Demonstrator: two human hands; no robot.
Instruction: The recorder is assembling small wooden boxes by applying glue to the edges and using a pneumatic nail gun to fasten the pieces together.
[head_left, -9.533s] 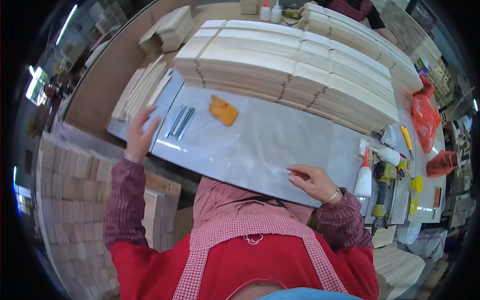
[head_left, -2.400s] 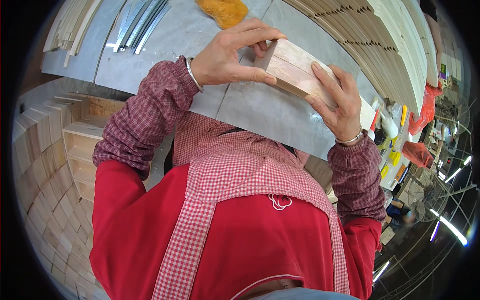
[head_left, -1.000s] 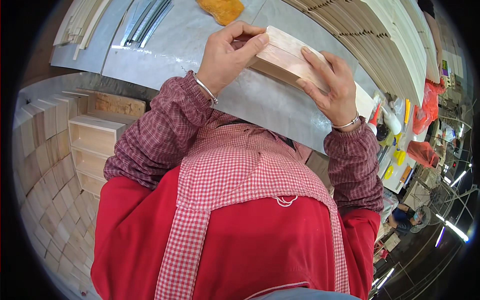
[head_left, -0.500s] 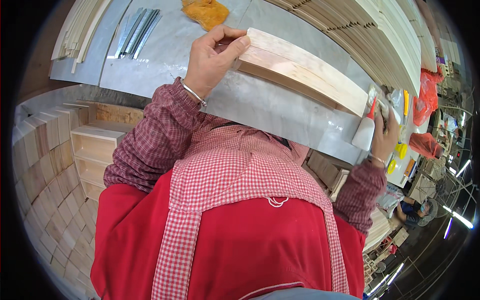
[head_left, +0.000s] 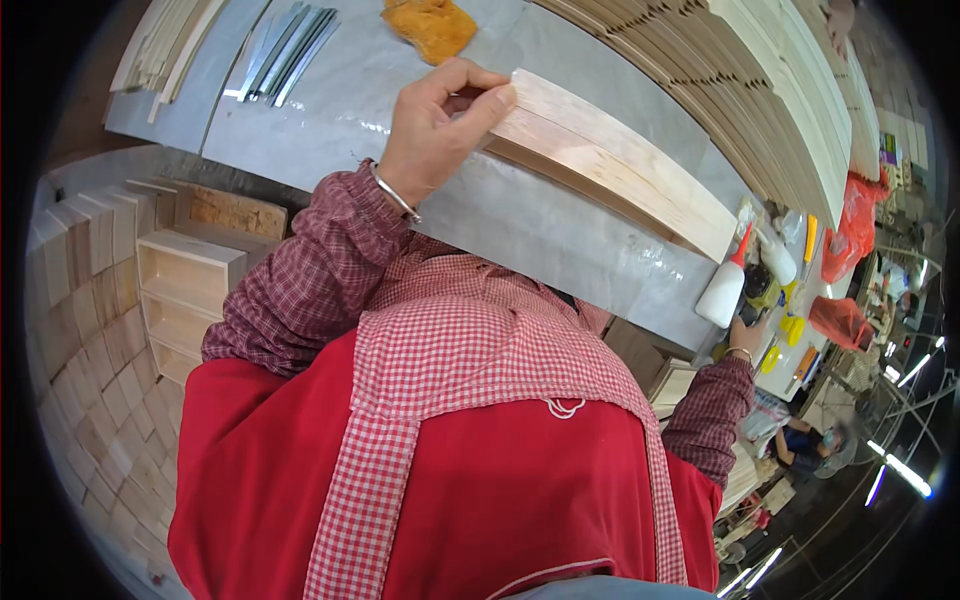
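My left hand [head_left: 445, 125] pinches the upper left end of a long pale wooden frame [head_left: 625, 170] between thumb and fingers. The frame lies slantwise on the grey table, and a narrow hollow shows along its near side. By the table's right end is my right hand [head_left: 746, 335], small and partly hidden, so its fingers do not show clearly. Just beyond it sits a dark and yellowish object [head_left: 762, 286] whose kind I cannot make out. A white squeeze bottle with a red nozzle [head_left: 722, 290] lies next to that hand, and a second white bottle [head_left: 776, 252] lies farther back.
Stacked wooden strips [head_left: 740, 110] fill the far right of the table [head_left: 350, 130]. Thin metal-coloured strips [head_left: 290, 55] and an orange cloth [head_left: 430, 28] lie far left. Stacked wooden blocks [head_left: 90, 330] and open boxes [head_left: 185, 270] stand left below. Red plastic bags [head_left: 848, 232] lie at right; a person [head_left: 800, 445] is beyond.
My right hand has moved nearer to me, away from beside the second white bottle. My left hand keeps its pinch on the wooden frame. The whole view has shifted slightly.
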